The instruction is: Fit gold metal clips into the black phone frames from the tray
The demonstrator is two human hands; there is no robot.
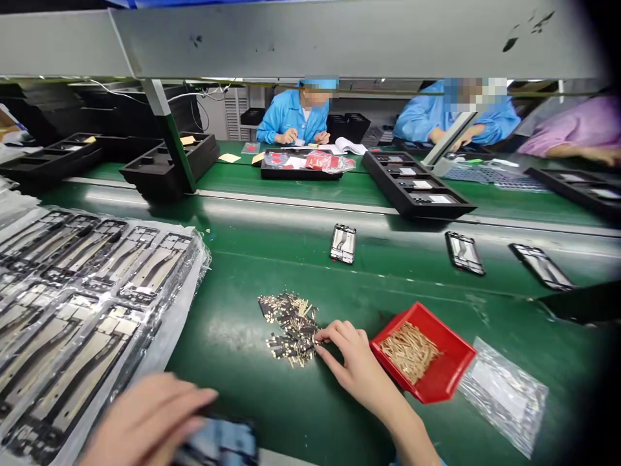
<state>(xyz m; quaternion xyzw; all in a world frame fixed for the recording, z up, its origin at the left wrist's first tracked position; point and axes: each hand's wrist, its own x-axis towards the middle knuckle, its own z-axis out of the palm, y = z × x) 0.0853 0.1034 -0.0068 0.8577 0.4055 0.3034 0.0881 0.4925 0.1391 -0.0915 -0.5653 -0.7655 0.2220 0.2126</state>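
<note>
My right hand is closed in a pinch at the right edge of a loose pile of small black and gold parts. Whatever lies between its thumb and fingertips is too small to make out. At the bottom left, my left hand is blurred, its fingers closed at the left edge of a dark phone housing with a bluish face. The frame's lower edge cuts off part of that housing. A red scoop-shaped bin holding thin golden-brown strips sits just right of my right hand.
Clear trays of phone housings fill the left side. A clear plastic bag lies right of the bin. Several phone housings lie along the line. Beyond are black trays and co-workers; a grey beam crosses overhead.
</note>
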